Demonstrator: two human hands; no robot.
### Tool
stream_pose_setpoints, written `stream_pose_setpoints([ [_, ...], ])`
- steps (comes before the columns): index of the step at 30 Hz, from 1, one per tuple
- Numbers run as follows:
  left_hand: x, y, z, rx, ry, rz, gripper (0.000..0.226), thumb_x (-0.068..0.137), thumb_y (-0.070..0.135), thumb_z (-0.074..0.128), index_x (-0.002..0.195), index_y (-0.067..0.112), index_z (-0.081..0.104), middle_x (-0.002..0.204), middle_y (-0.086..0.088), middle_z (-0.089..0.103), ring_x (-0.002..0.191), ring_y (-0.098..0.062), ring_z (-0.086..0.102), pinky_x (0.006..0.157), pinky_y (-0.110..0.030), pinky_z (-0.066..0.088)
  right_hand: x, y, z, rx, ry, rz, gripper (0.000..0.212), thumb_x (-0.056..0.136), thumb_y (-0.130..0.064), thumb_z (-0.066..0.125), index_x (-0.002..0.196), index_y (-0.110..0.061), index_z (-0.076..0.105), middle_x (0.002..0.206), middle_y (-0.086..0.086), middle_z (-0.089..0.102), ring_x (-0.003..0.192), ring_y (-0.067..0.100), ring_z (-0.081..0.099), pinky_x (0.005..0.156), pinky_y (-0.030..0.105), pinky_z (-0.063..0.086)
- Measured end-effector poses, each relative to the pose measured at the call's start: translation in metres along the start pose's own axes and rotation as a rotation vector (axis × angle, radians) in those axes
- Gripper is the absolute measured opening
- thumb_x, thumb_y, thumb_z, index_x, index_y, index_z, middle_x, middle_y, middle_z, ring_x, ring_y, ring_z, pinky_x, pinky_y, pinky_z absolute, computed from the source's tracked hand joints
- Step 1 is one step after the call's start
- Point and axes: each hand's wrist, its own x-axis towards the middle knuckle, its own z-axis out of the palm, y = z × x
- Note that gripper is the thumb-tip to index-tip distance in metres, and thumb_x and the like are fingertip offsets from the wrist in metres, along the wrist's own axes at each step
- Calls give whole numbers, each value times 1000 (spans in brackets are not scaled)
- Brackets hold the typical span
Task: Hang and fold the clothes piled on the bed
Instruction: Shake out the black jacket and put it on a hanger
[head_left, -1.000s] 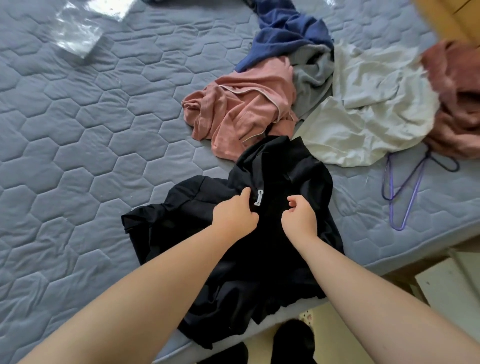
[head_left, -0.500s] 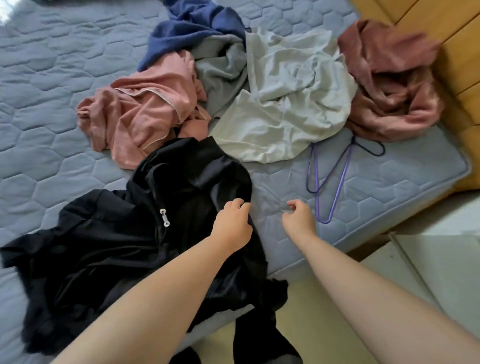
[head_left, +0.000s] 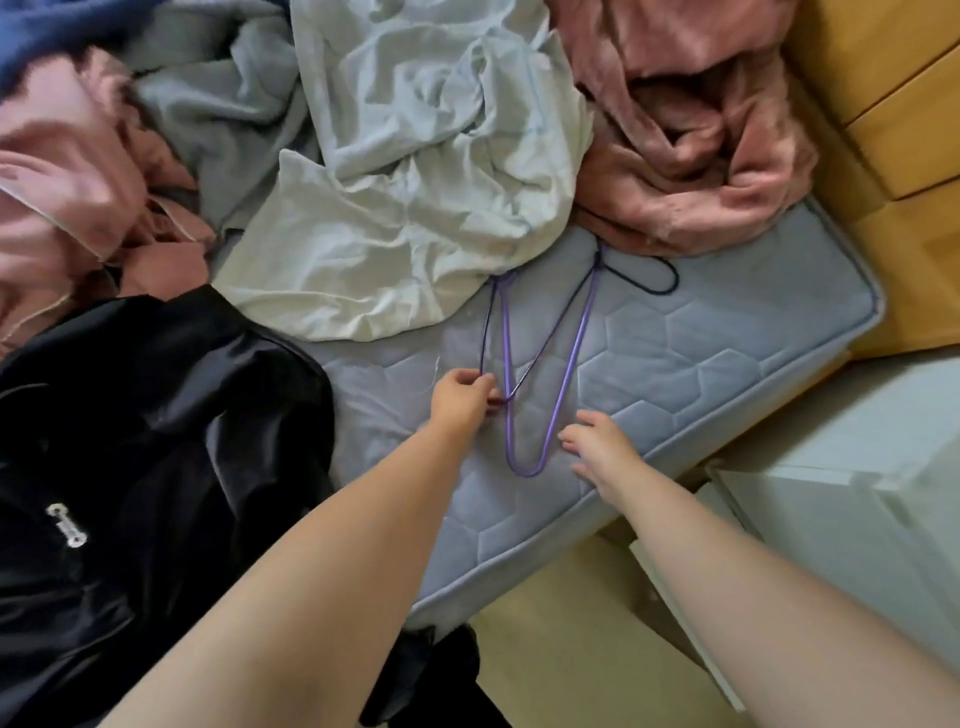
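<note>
Having left the black jacket (head_left: 130, 441) at the left and swung right, now reaching for the hangers. Nearest, right hand (head_left: 602, 452) hovering fingers apart, holding nothing, just beside the rounded end of the purple hanger (head_left: 563, 374). Slightly farther, left hand (head_left: 462, 397) pinching the near end of a thin dark hanger (head_left: 488, 332), touching it first. Lying lengthwise away from both hands on the bed (head_left: 727, 332), hooks tucking under the pale garment (head_left: 415, 208) and pink fleece (head_left: 691, 145) beyond. Likely needing a pull straight back toward the body.
</note>
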Motion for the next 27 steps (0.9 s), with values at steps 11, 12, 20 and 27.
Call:
stream_pose_setpoints([
  [11,-55,12,-20,146,-203,-87,25,94,-1,53,71,6,58,40,1,57,37,-6,55,49,-19,52,-33,-47,-4,491,-56,23,31,99,-14,40,127,-4,49,104,14,60,101,26,59,85,37,45],
  [12,-60,12,-25,168,-227,-94,25,95,-1,51,73,7,58,41,2,58,38,-5,56,51,-19,51,-39,-53,-2,536,-103,29,28,100,-15,39,125,-7,49,104,13,59,99,24,60,82,35,44],
  [20,-108,17,-96,122,-355,-197,23,98,1,43,86,9,61,51,2,57,45,-8,59,44,-16,47,-104,-79,42,676,-20,55,27,98,-6,38,73,-9,47,48,5,41,40,17,40,50,34,46],
  [27,-149,3,-177,-3,-382,-198,22,98,3,41,103,13,60,59,1,51,39,-3,49,37,-13,38,-181,-94,107,655,-38,-40,37,104,-25,30,71,-11,38,54,6,33,44,19,34,49,33,44],
])
